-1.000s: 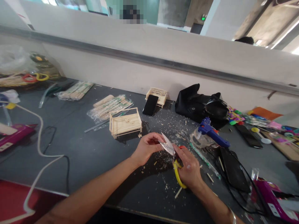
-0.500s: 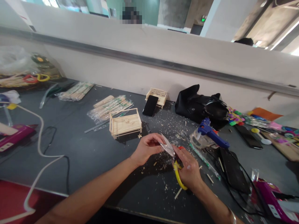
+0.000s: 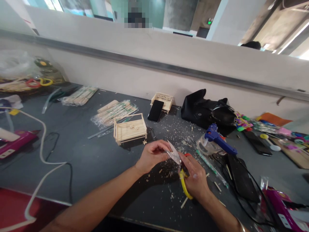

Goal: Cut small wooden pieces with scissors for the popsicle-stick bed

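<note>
My right hand (image 3: 195, 175) grips a pair of scissors (image 3: 185, 185) by its yellow and red handles, with the blades slightly apart and pointing up and left. My left hand (image 3: 153, 156) is closed in a pinch at the blades; whatever small piece lies between its fingers is mostly hidden. Pale wood scraps (image 3: 184, 202) and fine chips lie scattered under and around both hands. Just beyond my left hand stands a small wooden stick frame (image 3: 130, 130) with tiny flower shapes on it. One small wooden flower (image 3: 145, 142) rests on the table beside that frame.
A phone (image 3: 155, 110) leans on a miniature wooden bench (image 3: 166, 98). Packets of sticks (image 3: 116, 112) lie at the back left. On the right are a black bag (image 3: 205, 108), a blue glue gun (image 3: 219, 138), a dark phone (image 3: 241, 177) and cables. A white cord (image 3: 43, 135) crosses the left side.
Both hands stay nearly in place, with the scissor blades still at the left fingers. The whole view has shifted very slightly.
</note>
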`<state>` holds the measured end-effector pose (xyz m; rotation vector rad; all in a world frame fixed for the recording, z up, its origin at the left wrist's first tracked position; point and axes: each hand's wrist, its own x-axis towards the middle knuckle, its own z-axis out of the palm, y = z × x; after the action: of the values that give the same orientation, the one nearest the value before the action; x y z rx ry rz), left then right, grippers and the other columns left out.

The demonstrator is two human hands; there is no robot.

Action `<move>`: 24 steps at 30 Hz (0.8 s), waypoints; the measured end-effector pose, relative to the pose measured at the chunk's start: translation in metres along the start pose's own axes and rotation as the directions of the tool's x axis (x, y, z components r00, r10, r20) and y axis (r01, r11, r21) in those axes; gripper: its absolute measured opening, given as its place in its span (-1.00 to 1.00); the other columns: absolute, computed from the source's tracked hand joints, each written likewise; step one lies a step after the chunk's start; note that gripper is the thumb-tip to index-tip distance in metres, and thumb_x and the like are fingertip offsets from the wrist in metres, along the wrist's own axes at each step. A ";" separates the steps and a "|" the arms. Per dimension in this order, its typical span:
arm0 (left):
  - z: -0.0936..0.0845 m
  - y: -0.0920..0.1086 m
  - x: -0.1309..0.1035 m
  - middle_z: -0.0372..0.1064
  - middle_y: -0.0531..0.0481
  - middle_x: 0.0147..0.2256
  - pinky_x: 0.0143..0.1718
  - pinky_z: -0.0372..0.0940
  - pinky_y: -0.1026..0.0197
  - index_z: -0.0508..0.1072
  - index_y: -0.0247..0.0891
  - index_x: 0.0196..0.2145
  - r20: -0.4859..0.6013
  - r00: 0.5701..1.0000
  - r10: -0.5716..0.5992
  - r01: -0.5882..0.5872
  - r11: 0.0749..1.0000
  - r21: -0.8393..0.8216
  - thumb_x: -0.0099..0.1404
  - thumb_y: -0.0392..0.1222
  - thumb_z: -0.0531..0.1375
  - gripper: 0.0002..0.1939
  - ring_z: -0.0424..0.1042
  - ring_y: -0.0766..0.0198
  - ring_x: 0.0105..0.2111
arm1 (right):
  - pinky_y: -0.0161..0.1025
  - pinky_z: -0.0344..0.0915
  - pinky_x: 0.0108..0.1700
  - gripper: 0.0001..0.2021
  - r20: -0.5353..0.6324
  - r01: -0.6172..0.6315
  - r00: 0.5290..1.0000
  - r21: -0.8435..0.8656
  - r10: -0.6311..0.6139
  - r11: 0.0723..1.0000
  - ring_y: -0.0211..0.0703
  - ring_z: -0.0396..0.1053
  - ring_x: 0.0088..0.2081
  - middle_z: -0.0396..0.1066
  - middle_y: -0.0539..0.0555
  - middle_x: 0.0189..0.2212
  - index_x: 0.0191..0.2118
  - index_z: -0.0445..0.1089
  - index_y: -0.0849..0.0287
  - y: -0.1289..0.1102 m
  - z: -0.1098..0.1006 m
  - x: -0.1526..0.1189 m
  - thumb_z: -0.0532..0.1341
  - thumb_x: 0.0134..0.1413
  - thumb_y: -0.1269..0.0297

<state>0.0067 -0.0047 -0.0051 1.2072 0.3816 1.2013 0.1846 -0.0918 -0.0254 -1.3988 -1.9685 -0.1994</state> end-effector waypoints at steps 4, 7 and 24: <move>0.000 0.000 -0.001 0.48 -0.04 -0.45 -0.30 0.38 0.21 0.54 -0.25 -0.52 0.000 1.000 0.020 -0.020 1.000 0.006 0.02 -0.11 0.46 -0.78 0.44 0.27 -0.41 | -0.21 0.49 -0.30 -0.44 -0.018 0.021 1.000 -0.027 -0.021 0.999 -0.08 0.48 -0.31 0.47 0.09 -0.33 0.15 0.34 0.10 -0.002 0.000 0.002 0.11 -0.02 0.52; 0.000 0.000 -0.001 0.49 -0.04 -0.45 -0.29 0.38 0.20 0.55 -0.25 -0.52 -0.006 1.000 0.026 -0.026 1.000 0.003 0.02 -0.12 0.46 -0.80 0.45 0.26 -0.40 | -0.24 0.47 -0.34 -0.49 -0.028 0.024 0.999 -0.027 -0.025 0.999 -0.10 0.48 -0.34 0.47 0.09 -0.34 0.11 0.37 0.13 -0.003 0.000 0.002 0.11 -0.01 0.52; 0.002 -0.006 -0.002 0.48 0.02 -0.42 -0.33 0.36 0.26 0.49 -0.31 -0.48 0.015 0.979 -0.205 0.202 0.949 -0.244 -0.05 -0.27 0.48 -0.76 0.45 0.33 -0.42 | -0.35 0.38 -0.50 -0.67 -0.123 -0.016 0.992 0.044 0.021 0.999 -0.23 0.42 -0.54 0.49 0.01 -0.47 -0.02 0.41 0.18 0.002 0.001 0.005 0.10 0.09 0.47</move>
<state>0.0102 -0.0066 -0.0099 0.9253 0.3457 1.0426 0.1850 -0.0867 -0.0230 -1.3443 -1.8479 -0.2279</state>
